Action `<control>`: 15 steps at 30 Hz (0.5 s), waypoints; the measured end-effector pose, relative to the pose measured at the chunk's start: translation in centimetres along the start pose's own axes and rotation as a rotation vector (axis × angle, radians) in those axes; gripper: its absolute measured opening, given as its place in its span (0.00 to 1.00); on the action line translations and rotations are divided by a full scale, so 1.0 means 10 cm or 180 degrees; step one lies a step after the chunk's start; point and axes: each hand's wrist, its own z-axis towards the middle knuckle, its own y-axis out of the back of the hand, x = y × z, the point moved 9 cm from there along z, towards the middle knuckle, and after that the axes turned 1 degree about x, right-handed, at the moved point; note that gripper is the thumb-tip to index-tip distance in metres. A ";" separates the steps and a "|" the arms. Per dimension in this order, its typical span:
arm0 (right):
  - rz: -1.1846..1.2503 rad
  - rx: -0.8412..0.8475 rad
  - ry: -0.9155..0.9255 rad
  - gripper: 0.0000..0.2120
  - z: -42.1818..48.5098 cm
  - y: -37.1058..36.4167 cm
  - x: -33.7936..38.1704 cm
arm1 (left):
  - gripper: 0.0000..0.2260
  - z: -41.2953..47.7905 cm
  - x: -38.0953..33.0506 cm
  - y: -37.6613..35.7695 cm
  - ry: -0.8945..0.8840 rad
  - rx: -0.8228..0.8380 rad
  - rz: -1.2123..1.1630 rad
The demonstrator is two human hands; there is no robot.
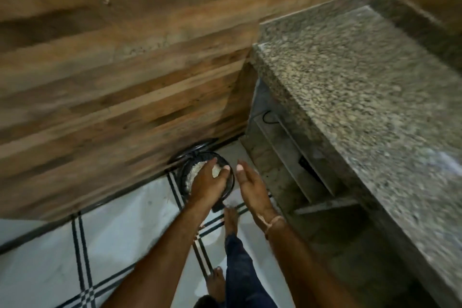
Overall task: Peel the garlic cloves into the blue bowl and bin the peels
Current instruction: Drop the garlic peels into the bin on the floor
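- Brown wood-grain panelled wall (125,82) stands behind the bin.
- Round black bin (183,175) sits on the white tiled floor (112,232) against that wall, with pale garlic peels (197,167) inside.
- Your left hand (210,180) hangs over the bin's mouth, its fingers curled round a pale clump of peel (217,170).
- Your right hand (250,182) is just beside it, fingers straight and holding nothing.
- Speckled grey granite counter (350,82) is at the right.
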 end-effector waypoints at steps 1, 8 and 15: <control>-0.0150 -0.0157 0.0154 0.20 -0.26 0.18 0.04 | 0.26 -0.18 -0.14 -0.09 -0.0181 0.0082 0.0255; -0.0932 -0.1257 0.0964 0.20 -1.50 1.37 0.14 | 0.24 -1.22 -0.86 -0.99 -0.1401 0.0622 0.1036; -0.1108 -0.2310 0.0954 0.16 -2.31 2.82 -0.29 | 0.22 -1.93 -1.29 -2.22 -0.2051 0.0961 0.1413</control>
